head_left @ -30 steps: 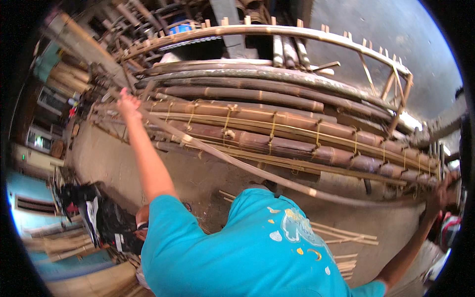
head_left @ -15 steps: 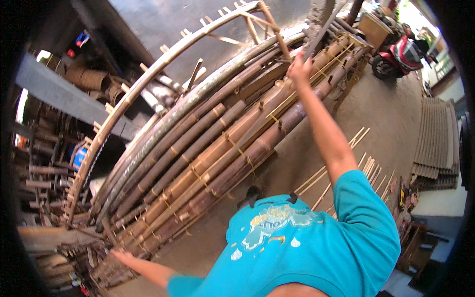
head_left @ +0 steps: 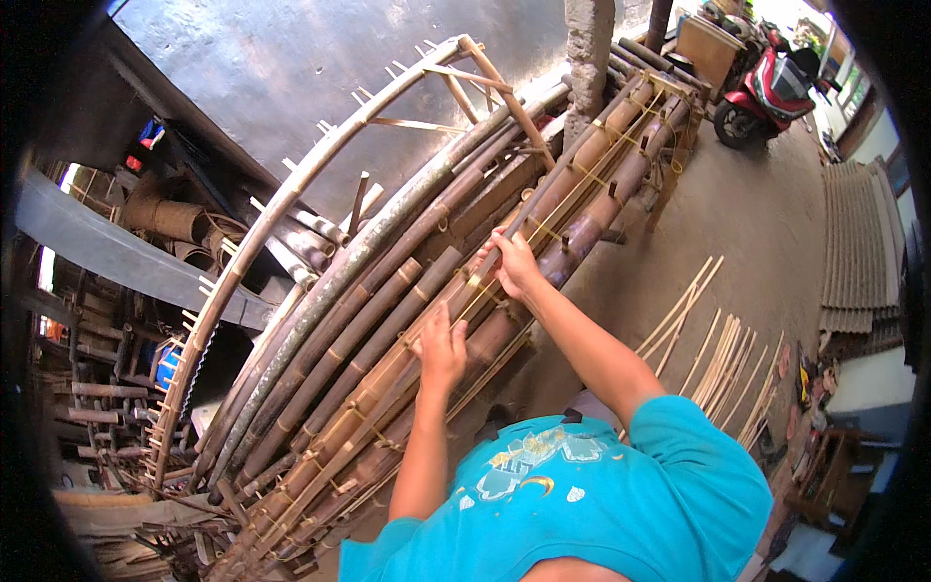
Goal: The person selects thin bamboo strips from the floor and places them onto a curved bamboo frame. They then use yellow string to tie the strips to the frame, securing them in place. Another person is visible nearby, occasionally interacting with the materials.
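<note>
My right hand point(head_left: 512, 264) is closed around a long, narrow bamboo strip point(head_left: 543, 194), brown along its upper length. The strip runs slantwise from the far right toward the near left, over a bundle of thick bamboo poles point(head_left: 601, 209) tied with yellowish cord. Closer to my body, my left hand point(head_left: 443, 351) is beside the same strip, its fingers stretched upward and the thumb apart. Whether its palm touches the strip, I cannot tell. Below both hands, the tied poles form a long, raised rack.
Behind the bundle lie more bamboo poles point(head_left: 364, 315) and a curved bamboo frame with short pegs point(head_left: 276, 199). Thin sticks point(head_left: 722, 354) lie on the floor at right. A rough post point(head_left: 587, 58), a red motorbike point(head_left: 771, 92) and stacked corrugated sheets point(head_left: 858, 247) stand farther off.
My right hand has come down and nearer from the far end, still gripping the strip. My left hand has moved from the far lower left to the middle, close to my right hand.
</note>
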